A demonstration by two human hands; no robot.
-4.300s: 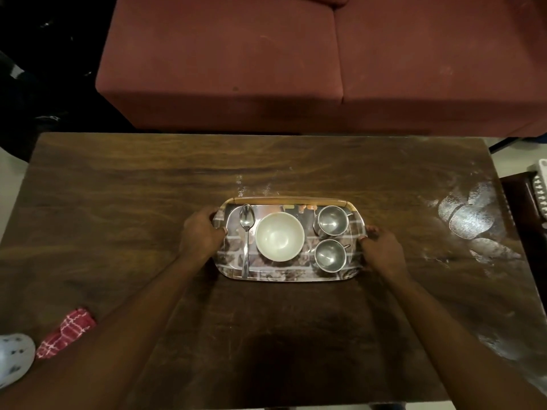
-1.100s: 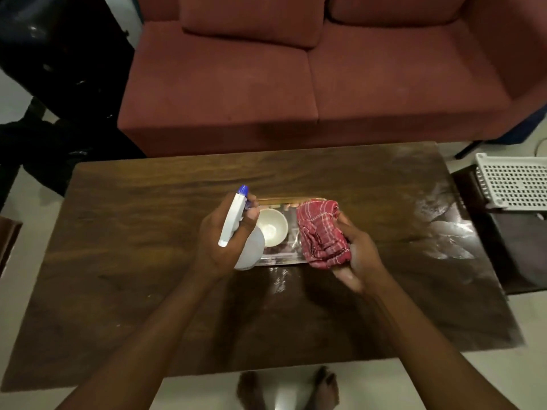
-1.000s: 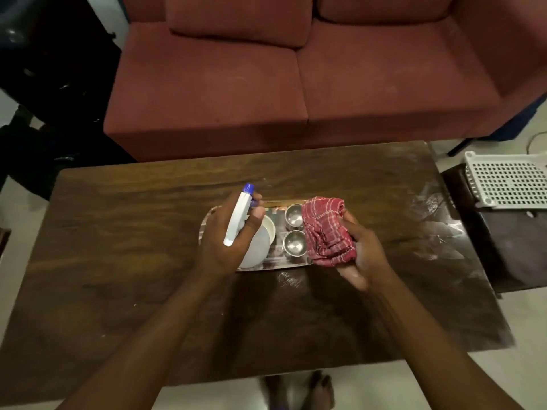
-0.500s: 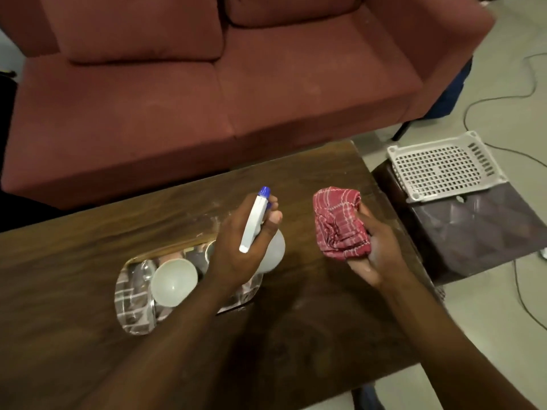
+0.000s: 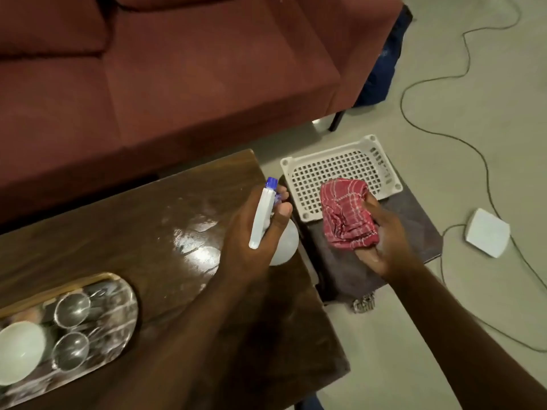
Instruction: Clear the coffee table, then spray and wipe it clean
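At the lower left the tray [image 5: 121, 303] sits on the counter [image 5: 133, 226], carrying a white bowl [image 5: 17, 353] and two steel cups [image 5: 72, 309]; the clearing step looks unfinished, so mist aimed that way would likely land in the dishes. A glossy, smeared patch lies on the wood between the tray and the counter's right end. The left hand [image 5: 245, 247] is wrapped round the spray bottle [image 5: 262, 214], a finger at the trigger, held over the right end near the far corner; the nozzle points out past that corner, so a squeeze from here may send spray onto the floor or the white basket [image 5: 334, 167] rather than the wood. The right hand [image 5: 387, 247] clutches the bunched red cloth [image 5: 346, 217] beyond the counter's right edge, over the basket and the dark low stand [image 5: 414, 232] that bears it.

The stand sits just beside the counter, so a wide wipe off that edge could knock the basket; the sofa [image 5: 177, 69] runs close along the far side. Open wood lies between tray and left hand; a cable [image 5: 402, 102] loops over the floor to the right, a possible snag for feet.
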